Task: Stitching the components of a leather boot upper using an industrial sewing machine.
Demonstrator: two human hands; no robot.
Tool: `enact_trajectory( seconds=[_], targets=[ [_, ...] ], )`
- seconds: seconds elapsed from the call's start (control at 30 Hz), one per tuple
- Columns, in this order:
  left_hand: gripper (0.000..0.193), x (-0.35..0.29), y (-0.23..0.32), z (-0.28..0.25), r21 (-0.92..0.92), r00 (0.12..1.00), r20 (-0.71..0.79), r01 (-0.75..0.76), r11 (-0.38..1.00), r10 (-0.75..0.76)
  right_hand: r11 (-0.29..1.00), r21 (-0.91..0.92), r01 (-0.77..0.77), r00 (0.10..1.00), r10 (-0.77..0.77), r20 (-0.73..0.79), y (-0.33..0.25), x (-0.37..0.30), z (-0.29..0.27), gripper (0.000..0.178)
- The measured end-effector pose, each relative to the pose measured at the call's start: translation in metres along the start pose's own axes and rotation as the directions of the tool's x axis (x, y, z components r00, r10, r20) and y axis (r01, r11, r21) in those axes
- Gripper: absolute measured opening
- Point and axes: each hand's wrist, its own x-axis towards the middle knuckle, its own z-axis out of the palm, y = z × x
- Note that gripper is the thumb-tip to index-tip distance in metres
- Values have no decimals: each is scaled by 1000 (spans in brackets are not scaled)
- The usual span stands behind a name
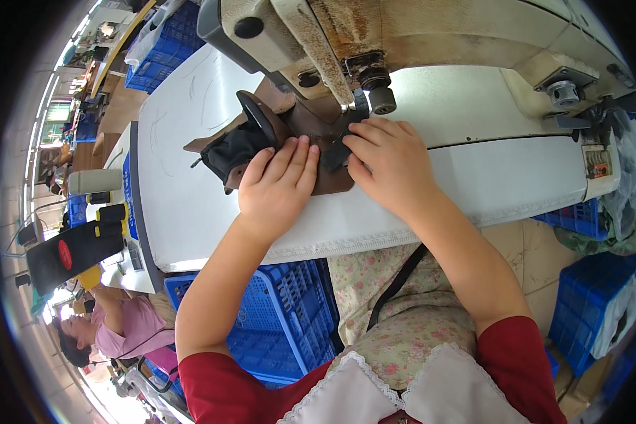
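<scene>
The brown leather-like workpiece (334,185) is laid on the smooth white table (191,127) and pressed by the flat left hand (275,187); a dark strip (336,153) is touched by the curved right hand (392,164), its grip unclear.

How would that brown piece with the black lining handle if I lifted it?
The brown piece would probably flex yet keep some shape, as one curved edge stands up. Its black lining looks floppy, bunched in folds, so it may sag.
</scene>
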Motion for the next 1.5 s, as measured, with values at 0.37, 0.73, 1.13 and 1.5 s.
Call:
enact_trajectory(
  seconds=[0.37,0.73,1.13,1.5],
  targets=[
    [36,1,2,1,1,1000,0,-5,1000,5,998,-57,-23,998,26,63,-2,-1,0,20],
    [37,11,10,0,53,998,65,-12,999,8,996,-78,-41,995,48,84,3,1,3,22],
    [36,19,16,1,81,998,58,-5,997,0,989,-129,-75,993,86,84,4,1,1,30],
    [35,21,15,3,55,1000,2,-23,998,23,1000,-14,-16,997,17,75,4,3,-5,27]
  ],
)
